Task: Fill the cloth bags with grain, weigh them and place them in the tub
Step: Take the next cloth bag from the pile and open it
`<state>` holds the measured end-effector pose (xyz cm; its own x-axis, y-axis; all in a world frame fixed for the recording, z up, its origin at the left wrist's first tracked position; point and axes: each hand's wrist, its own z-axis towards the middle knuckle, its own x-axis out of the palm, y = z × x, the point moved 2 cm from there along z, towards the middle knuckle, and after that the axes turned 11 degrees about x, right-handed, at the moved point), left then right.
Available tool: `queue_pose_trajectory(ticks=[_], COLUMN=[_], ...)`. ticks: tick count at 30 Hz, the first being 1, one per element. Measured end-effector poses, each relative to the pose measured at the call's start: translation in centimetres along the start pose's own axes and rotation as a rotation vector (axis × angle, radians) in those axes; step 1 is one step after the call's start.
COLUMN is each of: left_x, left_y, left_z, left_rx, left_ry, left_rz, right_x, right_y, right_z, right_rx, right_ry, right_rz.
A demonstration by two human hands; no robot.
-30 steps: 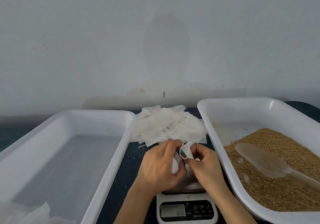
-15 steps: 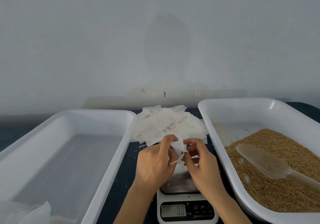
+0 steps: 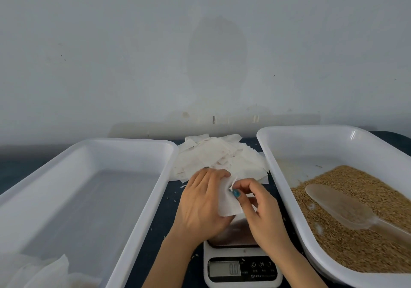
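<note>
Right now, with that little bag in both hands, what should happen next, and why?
Probably pull the bag open at its mouth. The left hand and right hand both hold it, flat and seemingly empty, above the scale; the right one pinches near its string. The scoop lies unheld in the grain, so filling looks like the step after.

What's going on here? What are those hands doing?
A person's left hand grips a small cloth bag above the scale, and the right hand pinches at its string end. The bag looks empty. The scoop lies on the grain in the right tub, and the scale shows zero.
</note>
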<state>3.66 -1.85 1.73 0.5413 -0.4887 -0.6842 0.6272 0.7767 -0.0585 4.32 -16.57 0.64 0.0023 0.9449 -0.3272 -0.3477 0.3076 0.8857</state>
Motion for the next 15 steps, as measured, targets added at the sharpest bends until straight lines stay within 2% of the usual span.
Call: queue_pose_trajectory(ticks=[4, 9, 15], left_x=[-0.01, -0.29, -0.24], left_y=[0.41, 0.43, 0.35], left_z=[-0.22, -0.12, 0.01], left_rx=[-0.107, -0.087, -0.085], left_ry=[-0.004, 0.039, 0.099], left_rz=[-0.035, 0.047, 0.076], right_x=[-0.10, -0.02, 0.09], right_y=[-0.09, -0.37, 0.07], right_z=[0.01, -0.22, -0.13], right_rx=[0.018, 0.090, 0.026], right_ry=[-0.013, 0.005, 0.017], right_rz=[-0.004, -0.020, -0.057])
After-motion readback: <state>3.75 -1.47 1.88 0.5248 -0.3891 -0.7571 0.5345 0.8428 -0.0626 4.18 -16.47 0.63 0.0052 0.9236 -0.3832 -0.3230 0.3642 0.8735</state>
